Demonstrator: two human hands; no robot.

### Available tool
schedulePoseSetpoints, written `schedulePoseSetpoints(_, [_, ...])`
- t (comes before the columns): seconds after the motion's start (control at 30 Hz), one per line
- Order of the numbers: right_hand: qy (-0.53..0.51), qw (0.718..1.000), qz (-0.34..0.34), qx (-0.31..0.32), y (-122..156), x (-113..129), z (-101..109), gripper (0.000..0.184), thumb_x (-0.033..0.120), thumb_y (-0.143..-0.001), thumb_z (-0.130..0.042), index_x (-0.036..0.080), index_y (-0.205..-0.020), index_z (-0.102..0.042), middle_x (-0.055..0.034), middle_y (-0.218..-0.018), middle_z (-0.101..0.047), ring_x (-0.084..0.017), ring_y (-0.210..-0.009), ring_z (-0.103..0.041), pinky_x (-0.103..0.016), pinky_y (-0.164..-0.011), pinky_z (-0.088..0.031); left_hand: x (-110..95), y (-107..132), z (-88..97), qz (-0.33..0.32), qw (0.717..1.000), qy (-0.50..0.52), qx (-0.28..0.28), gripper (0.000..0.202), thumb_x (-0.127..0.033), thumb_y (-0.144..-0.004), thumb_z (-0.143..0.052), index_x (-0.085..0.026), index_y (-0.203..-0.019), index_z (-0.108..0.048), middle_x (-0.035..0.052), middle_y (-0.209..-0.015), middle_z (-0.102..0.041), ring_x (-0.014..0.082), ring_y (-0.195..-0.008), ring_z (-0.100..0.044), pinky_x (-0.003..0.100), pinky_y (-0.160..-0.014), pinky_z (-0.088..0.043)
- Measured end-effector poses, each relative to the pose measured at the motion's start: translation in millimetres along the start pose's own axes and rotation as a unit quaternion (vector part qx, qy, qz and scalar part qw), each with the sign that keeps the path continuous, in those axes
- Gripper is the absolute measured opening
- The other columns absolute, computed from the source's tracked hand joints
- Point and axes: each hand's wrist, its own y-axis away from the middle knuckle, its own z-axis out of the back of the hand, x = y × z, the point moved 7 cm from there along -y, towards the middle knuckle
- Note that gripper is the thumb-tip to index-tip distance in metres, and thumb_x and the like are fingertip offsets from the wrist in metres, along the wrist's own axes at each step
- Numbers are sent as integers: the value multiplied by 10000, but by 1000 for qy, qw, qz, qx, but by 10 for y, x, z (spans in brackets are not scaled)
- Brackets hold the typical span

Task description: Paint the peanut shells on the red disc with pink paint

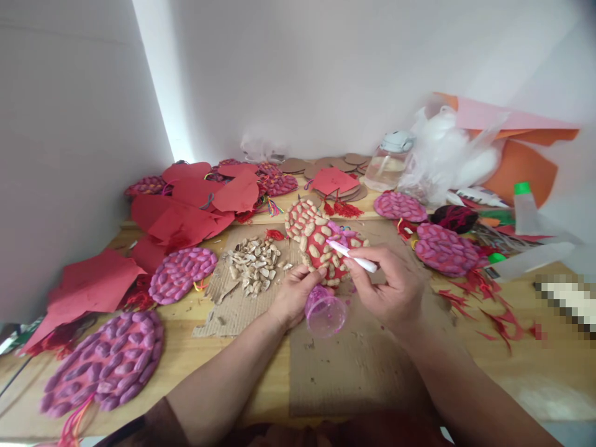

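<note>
wooden table point(535, 372) bearing cardboard sheet point(354, 366), peanut-shell discs point(105, 360), red paper point(186, 211).

Tilted pink cup point(325, 312) below peanut-studded red disc point(321, 253); white brush point(354, 257) tip on disc.

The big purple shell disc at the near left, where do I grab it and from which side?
Pinch the purple shell disc at its thin right rim, coming in low from the right across the table. It lies flat, its top covered in painted shells, and tassel cords trail off its near-left edge, so that rim likely gives the cleanest hold.
</note>
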Motion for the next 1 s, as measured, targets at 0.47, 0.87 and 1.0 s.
schedulePoseSetpoints(0.47, [5, 999, 45, 19, -10, 0, -72, 158, 111, -961, -682, 220, -1074, -686, -32, -922, -782, -183, -830, -719, -321, -782, -552, 24, -50, 9, -26, 1000, 12, 7, 524, -499, -545, -1026, -152, -753, -693, 26, -671, -733, 154, -534, -674, 262, -552, -552])
schedulePoseSetpoints(0.87, [18, 996, 70, 51, 6, 15, -119, 162, 122, -964, -672, 236, -1079, -687, -27, -900, -772, -194, -804, -705, -342, -780, -542, 52, -73, 60, -28, 1000, 10, 7, 439, -433, -635, -993, -154, -802, -698, 33, -715, -737, 157, -573, -686, 262, -573, -538])
schedulePoseSetpoints(1.0, [22, 995, 77, 57, 10, 27, -133, 154, 127, -963, -667, 239, -1067, -689, -21, -888, -768, -189, -789, -695, -338, -765, -538, 60, -85, 73, -27, 1000, 7, 0, 433, -439, -643, -985, -157, -781, -686, 34, -710, -727, 167, -581, -685, 282, -590, -547])
